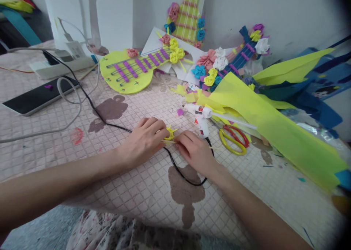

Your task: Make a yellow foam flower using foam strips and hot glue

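Note:
A small yellow foam flower (170, 133) lies on the quilted cloth between my two hands. My left hand (145, 140) has its fingers curled and pinched on the flower's left side. From the right, my right hand (193, 149) pinches a thin yellow strip that runs from the flower. A white hot glue gun (201, 119) stands just behind my right hand, and its black cord (181, 173) loops under my wrists. Red and yellow scissors (233, 137) lie to the right of the gun.
Sheets of yellow-green foam (274, 129) and blue foam pile up at the right. Flower-trimmed foam guitars (134, 71) lie and lean at the back by the wall. A phone (38, 96), a power strip (60, 63) and cables sit at the left.

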A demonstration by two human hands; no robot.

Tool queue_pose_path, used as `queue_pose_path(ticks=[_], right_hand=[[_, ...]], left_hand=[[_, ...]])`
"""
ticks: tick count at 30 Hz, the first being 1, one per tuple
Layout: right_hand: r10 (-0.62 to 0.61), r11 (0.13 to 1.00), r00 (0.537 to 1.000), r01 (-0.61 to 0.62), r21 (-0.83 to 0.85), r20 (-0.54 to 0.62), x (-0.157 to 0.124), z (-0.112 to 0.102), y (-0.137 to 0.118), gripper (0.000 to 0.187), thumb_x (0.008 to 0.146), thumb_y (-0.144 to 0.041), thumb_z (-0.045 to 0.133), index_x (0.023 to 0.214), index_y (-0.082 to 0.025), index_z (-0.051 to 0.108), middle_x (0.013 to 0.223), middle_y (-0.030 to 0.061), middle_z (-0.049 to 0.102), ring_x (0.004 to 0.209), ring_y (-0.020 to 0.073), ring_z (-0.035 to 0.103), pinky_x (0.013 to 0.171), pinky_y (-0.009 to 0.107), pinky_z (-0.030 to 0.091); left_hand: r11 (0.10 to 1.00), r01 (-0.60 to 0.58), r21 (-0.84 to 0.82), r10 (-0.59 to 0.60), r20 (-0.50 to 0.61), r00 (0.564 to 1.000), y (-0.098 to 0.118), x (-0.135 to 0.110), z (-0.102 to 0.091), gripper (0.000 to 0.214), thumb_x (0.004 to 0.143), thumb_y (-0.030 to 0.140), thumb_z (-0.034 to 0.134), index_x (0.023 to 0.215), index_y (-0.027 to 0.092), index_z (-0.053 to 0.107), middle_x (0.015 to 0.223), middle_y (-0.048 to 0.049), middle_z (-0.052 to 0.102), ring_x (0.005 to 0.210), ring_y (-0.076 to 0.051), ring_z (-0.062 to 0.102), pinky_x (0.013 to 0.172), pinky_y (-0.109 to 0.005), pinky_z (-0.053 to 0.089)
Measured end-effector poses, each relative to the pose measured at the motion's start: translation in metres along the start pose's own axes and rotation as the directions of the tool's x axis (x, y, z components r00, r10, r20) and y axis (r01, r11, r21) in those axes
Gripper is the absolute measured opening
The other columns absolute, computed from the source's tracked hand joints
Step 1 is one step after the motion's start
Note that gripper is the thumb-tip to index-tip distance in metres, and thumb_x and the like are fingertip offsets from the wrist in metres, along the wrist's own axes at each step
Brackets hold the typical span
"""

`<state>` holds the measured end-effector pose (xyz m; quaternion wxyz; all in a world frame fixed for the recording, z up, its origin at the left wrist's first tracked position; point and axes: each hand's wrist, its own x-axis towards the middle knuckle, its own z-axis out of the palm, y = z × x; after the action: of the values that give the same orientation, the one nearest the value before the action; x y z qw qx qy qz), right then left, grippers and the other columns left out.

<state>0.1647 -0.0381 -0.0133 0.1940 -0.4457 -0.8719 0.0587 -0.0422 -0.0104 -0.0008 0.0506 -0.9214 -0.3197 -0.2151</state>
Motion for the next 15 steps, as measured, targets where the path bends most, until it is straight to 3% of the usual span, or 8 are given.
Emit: queue_pose_path(ticks=[8, 15], right_hand=[[-0.015, 1.0, 0.999, 0.016, 0.014, -0.03, 0.0013, 0.0029, 0.0032, 0.016, 0.093, -0.022, 0.041, 0.098, -0.016, 0.056, 0.091, 0.0076, 0.06, 0.086, 0.019, 0.056, 0.072, 0.031, 0.048], [-0.045, 0.999, 0.999, 0.045, 0.022, -0.031, 0.0018, 0.0047, 0.0036, 0.014, 0.092, -0.022, 0.042, 0.096, -0.016, 0.055, 0.091, 0.0079, 0.06, 0.087, 0.0196, 0.055, 0.073, 0.032, 0.048]], left_hand=[[0.999, -0.016, 0.05, 0.018, -0.03, 0.999, 0.0038, 0.0011, 0.002, 0.01, 0.086, 0.028, 0.06, 0.086, 0.019, 0.056, 0.092, -0.0023, 0.061, 0.089, -0.02, 0.052, 0.079, -0.037, 0.037], [0.997, -0.008, 0.076, 0.009, -0.017, 1.0, 0.0096, 0.0021, 0.0003, 0.009, 0.089, 0.024, 0.054, 0.083, 0.02, 0.057, 0.088, -0.0017, 0.062, 0.088, -0.019, 0.052, 0.082, -0.039, 0.035]])
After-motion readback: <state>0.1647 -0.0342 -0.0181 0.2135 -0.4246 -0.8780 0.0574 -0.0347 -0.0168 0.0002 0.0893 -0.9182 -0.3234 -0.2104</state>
